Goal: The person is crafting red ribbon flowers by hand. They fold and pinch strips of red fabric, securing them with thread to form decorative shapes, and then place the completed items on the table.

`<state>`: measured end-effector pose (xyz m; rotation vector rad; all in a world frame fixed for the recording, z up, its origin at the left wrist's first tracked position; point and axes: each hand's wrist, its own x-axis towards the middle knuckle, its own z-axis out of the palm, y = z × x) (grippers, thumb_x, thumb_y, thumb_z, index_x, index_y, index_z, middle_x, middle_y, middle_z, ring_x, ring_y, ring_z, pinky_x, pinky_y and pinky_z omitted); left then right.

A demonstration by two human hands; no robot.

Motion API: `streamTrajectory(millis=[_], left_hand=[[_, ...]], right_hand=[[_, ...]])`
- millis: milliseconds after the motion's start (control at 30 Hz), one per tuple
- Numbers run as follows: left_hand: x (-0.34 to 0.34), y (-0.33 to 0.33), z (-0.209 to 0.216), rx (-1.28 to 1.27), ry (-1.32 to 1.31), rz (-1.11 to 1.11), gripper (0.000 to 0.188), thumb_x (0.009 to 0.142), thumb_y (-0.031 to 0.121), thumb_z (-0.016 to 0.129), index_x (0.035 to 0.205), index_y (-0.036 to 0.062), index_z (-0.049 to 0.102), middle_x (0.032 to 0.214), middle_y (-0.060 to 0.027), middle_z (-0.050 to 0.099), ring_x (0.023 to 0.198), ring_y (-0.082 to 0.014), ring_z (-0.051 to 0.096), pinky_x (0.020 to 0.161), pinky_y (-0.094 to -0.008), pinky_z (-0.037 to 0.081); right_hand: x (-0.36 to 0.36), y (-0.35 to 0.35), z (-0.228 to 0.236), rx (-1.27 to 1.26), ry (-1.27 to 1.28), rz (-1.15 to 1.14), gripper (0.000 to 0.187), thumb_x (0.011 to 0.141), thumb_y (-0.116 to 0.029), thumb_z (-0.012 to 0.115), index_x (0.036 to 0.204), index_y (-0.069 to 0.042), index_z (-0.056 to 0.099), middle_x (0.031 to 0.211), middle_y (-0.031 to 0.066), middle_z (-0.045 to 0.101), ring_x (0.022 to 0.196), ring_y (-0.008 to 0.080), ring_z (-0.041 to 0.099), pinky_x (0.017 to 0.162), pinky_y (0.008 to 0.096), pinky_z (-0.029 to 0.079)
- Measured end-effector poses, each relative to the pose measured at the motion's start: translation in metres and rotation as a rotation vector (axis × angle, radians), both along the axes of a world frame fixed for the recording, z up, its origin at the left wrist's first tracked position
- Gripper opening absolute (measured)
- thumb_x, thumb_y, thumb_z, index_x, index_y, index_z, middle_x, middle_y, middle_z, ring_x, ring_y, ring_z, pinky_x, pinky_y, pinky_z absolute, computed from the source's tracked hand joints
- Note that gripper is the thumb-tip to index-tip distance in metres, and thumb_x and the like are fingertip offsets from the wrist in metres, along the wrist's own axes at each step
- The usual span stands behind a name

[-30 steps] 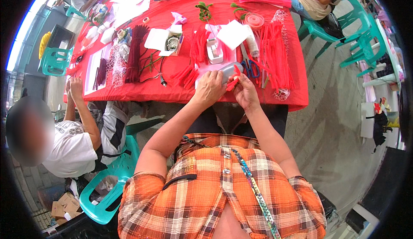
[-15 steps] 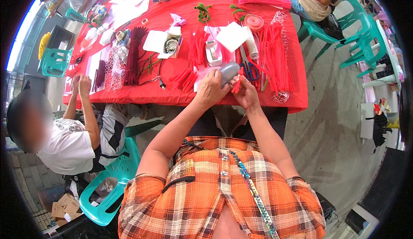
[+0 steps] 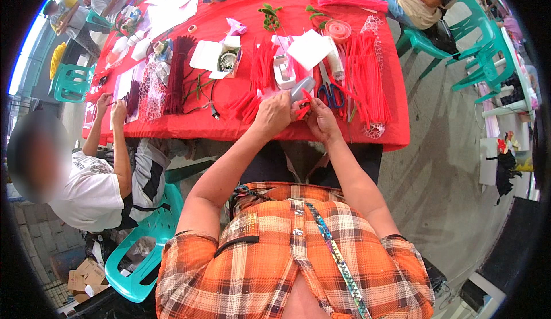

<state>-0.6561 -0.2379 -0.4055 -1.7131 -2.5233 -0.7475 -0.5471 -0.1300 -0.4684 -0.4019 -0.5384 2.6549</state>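
Note:
My left hand (image 3: pixel 273 113) is closed around a grey, smooth, rounded tool (image 3: pixel 302 88); its kind does not show. Close beside it, my right hand (image 3: pixel 322 120) pinches a small red piece of bent pipe cleaner (image 3: pixel 307 96), which meets the tool's near end. Both hands are over the table's near edge. Scissors with dark blue handles (image 3: pixel 331 96) lie just beyond my right hand. A white tape dispenser (image 3: pixel 283 73) sits past the grey tool. Red pipe cleaners (image 3: pixel 370 81) are bundled on the right, with more red ones (image 3: pixel 247 105) left of my hands.
A red cloth covers the table (image 3: pixel 229 125). Dark maroon stems (image 3: pixel 181 75), an opened white box (image 3: pixel 228 61), a black plug (image 3: pixel 215 114) and green leaf sprigs (image 3: pixel 270 18) lie on it. At the left sits a person in a white shirt (image 3: pixel 92 193); green chairs (image 3: pixel 425 46) stand right.
My left hand and the grey tool have shifted slightly left and nearer me. My right hand has moved left, bringing the red piece against the tool. The neighbour's hands have shifted a little.

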Motion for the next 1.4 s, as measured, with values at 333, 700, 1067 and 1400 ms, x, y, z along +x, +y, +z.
streamTrajectory(millis=[333, 700, 1067, 1400], left_hand=[[0.012, -0.002, 0.001, 0.083, -0.012, 0.042, 0.028, 0.079, 0.020, 0.060, 0.095, -0.0016, 0.052, 0.081, -0.0205, 0.057, 0.072, -0.0380, 0.059, 0.062, -0.0438, 0.049], [-0.006, -0.004, -0.024, 0.008, -0.050, 0.006, 0.030, 0.084, 0.026, 0.056, 0.099, -0.0001, 0.052, 0.086, -0.0208, 0.057, 0.078, -0.0377, 0.058, 0.064, -0.0464, 0.048], [-0.031, -0.012, 0.011, 0.107, -0.427, 0.076, 0.022, 0.087, 0.021, 0.048, 0.099, 0.0025, 0.051, 0.069, -0.0251, 0.058, 0.071, -0.0446, 0.057, 0.066, -0.0520, 0.042], [0.005, -0.003, 0.030, -0.093, 0.230, 0.115, 0.026, 0.075, 0.028, 0.060, 0.078, 0.0045, 0.071, 0.130, -0.0125, 0.045, 0.126, -0.0391, 0.032, 0.099, -0.0563, 0.024]], right_hand=[[-0.016, 0.008, 0.028, 0.007, 0.191, -0.033, 0.009, 0.092, -0.012, 0.049, 0.094, -0.004, 0.054, 0.086, 0.0083, 0.062, 0.080, 0.0178, 0.061, 0.076, 0.0315, 0.051], [-0.027, -0.005, 0.027, 0.130, 0.113, -0.133, 0.008, 0.093, -0.011, 0.048, 0.094, -0.006, 0.053, 0.086, 0.0066, 0.061, 0.079, 0.0151, 0.061, 0.073, 0.0274, 0.050], [0.021, -0.004, 0.002, 0.153, -0.016, -0.142, 0.009, 0.093, -0.013, 0.049, 0.097, -0.005, 0.051, 0.091, 0.0095, 0.063, 0.084, 0.0189, 0.062, 0.079, 0.0331, 0.050], [0.016, -0.001, -0.006, 0.173, -0.028, -0.124, 0.011, 0.093, -0.017, 0.049, 0.094, -0.006, 0.051, 0.091, 0.0110, 0.063, 0.083, 0.0202, 0.062, 0.078, 0.0351, 0.051]])
